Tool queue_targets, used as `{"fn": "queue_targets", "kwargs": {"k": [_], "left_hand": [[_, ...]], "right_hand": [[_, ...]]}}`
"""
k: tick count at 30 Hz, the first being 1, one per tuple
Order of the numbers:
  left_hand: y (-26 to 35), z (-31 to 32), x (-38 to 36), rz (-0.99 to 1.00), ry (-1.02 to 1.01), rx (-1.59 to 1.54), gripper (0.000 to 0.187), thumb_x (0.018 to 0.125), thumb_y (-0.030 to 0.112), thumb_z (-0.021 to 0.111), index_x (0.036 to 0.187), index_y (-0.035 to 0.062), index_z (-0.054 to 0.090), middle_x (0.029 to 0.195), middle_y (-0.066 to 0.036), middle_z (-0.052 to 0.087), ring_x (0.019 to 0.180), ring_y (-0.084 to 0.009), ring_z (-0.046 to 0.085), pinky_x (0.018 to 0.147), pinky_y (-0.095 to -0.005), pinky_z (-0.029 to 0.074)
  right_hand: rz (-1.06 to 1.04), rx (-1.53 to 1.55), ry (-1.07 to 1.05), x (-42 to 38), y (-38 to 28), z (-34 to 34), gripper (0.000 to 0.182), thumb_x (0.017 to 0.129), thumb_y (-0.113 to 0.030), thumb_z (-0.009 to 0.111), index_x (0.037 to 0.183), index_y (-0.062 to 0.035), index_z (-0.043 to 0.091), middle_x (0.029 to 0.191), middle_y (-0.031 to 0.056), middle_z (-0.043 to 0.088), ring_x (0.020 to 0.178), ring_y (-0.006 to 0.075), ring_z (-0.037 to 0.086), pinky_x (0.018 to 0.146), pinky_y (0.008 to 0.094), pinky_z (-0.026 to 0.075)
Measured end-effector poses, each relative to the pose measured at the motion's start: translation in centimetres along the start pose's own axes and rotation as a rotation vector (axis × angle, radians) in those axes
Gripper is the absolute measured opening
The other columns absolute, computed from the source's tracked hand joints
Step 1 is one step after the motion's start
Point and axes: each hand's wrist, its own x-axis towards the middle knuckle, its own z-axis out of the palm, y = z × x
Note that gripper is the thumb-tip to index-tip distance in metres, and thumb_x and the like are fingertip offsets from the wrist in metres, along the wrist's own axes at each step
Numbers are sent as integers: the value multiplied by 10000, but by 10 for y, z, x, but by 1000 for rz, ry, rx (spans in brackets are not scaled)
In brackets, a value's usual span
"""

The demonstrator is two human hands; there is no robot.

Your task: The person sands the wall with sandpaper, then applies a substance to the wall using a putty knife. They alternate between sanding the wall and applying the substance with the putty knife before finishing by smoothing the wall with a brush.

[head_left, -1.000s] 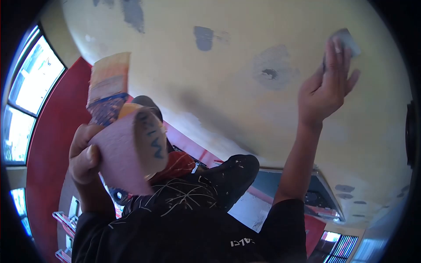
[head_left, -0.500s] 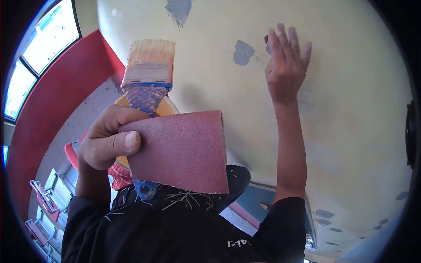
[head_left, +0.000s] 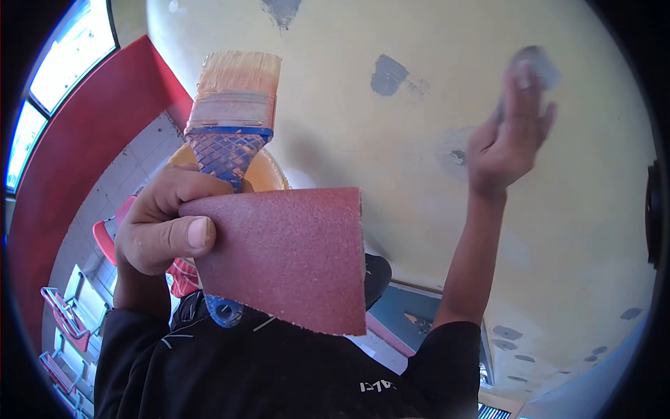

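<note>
Red abrasive sheet is pinched at its upper left corner beneath the thumb of the left hand, which also grips the paintbrush by its handle, bristles up. Compared with half a second ago, we see the right hand shifted away from the grey patch toward the upper right corner of the visible wall. We judge this to be one pass of a rubbing stroke. The right hand holds a small grey piece at its fingers; blur softens its outline, and we cannot tell whether it presses the wall. The sheet hides part of the brush handle, and the left hand covers much of a yellow container
</note>
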Motion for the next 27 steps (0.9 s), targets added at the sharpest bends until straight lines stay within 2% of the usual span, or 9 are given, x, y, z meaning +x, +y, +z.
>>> {"fn": "queue_targets", "kwargs": {"k": [3,6,9,12,18,21,23,25,27], "left_hand": [[-1,2,-3,-2,22,-2,442,799,338,633,888,-95,625,775,-114,609,693,-174,580,618,-282,433],[1,1,-6,-21,23,-4,435,796,336,634,873,-92,624,761,-109,605,687,-175,577,613,-283,429],[4,-2,-8,-31,-9,-9,423,790,328,639,859,-89,623,748,-105,601,680,-172,572,609,-287,427],[1,-3,-13,-13,6,-18,413,783,322,645,849,-85,623,740,-104,598,671,-170,567,604,-290,426],[-5,11,-6,48,58,-16,415,778,328,654,840,-81,622,745,-104,594,656,-171,562,592,-294,420],[-2,8,-5,8,38,-31,417,778,326,656,842,-85,620,747,-103,596,648,-169,560,587,-291,417],[2,6,-6,-15,26,-27,417,780,322,655,844,-89,619,736,-98,596,638,-166,558,578,-288,412],[3,1,-10,-32,-24,-18,414,785,316,653,845,-92,616,717,-93,594,629,-161,556,567,-284,402],[3,-4,-9,-10,-16,-13,415,786,317,650,840,-94,613,700,-89,590,619,-159,553,557,-283,394]], "right_hand": [[46,-114,-39,-1,5,24,462,780,0,450,1223,-74,561,1276,97,540,1226,240,476,1067,493,234],[-63,9,-478,-72,-38,69,471,802,-43,449,1270,-45,501,1291,131,510,1247,235,440,1068,454,280],[-297,209,-759,-142,-97,76,355,817,-82,462,1140,8,579,1223,164,556,1199,260,490,1047,449,330],[-179,475,-662,-135,-75,73,325,806,-80,486,1098,-16,615,1211,141,574,1201,245,494,1070,459,294],[9,-84,-19,-6,-5,36,426,776,6,479,1174,-88,596,1231,61,581,1195,230,509,1074,475,219],[-26,-75,-190,-34,-13,75,409,783,-14,475,1175,-61,584,1213,77,585,1207,232,489,1071,457,250],[-260,-138,-606,-75,-66,80,402,806,-61,465,1198,-12,540,1238,144,550,1193,263,494,1088,450,253],[-354,161,-770,-151,-100,98,389,799,-75,471,1172,2,553,1229,165,549,1205,270,483,1087,444,273],[-264,333,-714,-142,-96,95,380,805,-82,469,1167,-7,561,1238,152,547,1220,258,472,1089,460,263]]}}
